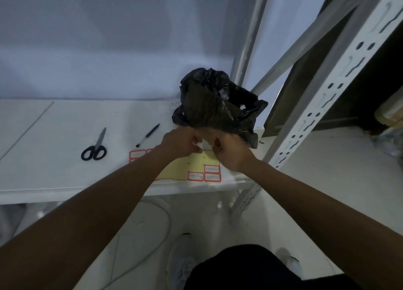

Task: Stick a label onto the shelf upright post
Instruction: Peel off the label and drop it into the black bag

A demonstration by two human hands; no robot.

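A small white paper label [205,146] is being held between both hands just above the far edge of the yellow backing sheet [187,167], which is lying flat on the white worktop [65,137]. The left hand [182,144] is pinching the label's left end with its fingers narrowed on it, and the right hand [229,153] is gripping its right end the same way. Red-bordered rectangular labels [205,175] are sitting at the sheet's near right corner, and more are showing at its left edge. A crumpled black plastic bag [218,102] is standing just beyond the sheet, touching the hands. A black pen [147,135] is lying to the left of the sheet, and black-handled scissors [95,147] are lying further left. The white perforated metal shelf upright post [335,88] is rising to the right of the sheet, well apart from the label.
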